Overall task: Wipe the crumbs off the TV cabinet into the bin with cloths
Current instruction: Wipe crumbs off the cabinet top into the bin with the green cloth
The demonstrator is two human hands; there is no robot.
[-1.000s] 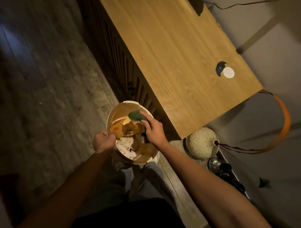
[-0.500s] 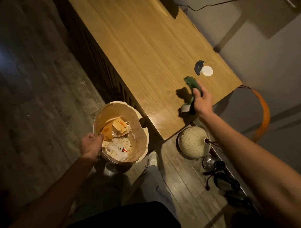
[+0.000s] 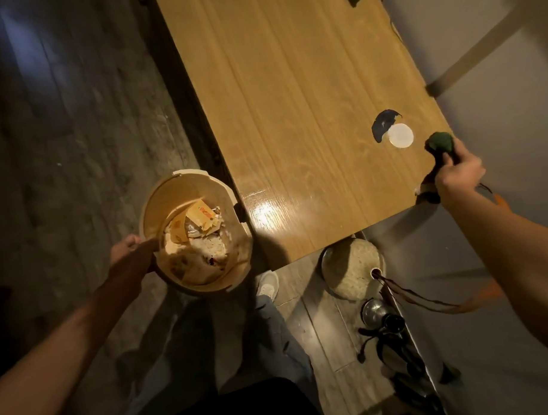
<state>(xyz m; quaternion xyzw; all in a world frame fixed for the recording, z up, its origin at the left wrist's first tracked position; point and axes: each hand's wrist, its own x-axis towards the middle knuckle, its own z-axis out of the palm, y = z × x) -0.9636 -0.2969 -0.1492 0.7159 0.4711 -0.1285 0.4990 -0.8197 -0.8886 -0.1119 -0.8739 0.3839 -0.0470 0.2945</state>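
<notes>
Right hand [image 3: 458, 173] grips cloth [image 3: 440, 143] — cabinet [image 3: 294, 113] edge

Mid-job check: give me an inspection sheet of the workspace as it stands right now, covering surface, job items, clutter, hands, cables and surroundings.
Surface: wooden TV cabinet, glossy, with glare near its front corner; crumbs too small to tell.
Job's things: green cloth at the cabinet's right edge; bin on the floor beside the cabinet's front corner, holding paper rubbish.
Clutter: white round lid on the top beside a dark cable hole.
Hands: left hand grips the bin's rim; right hand holds the cloth.
Cables: a dark cord trails over the floor on the right.
Surroundings: woven round object, metal items on the floor, grey wall.
</notes>
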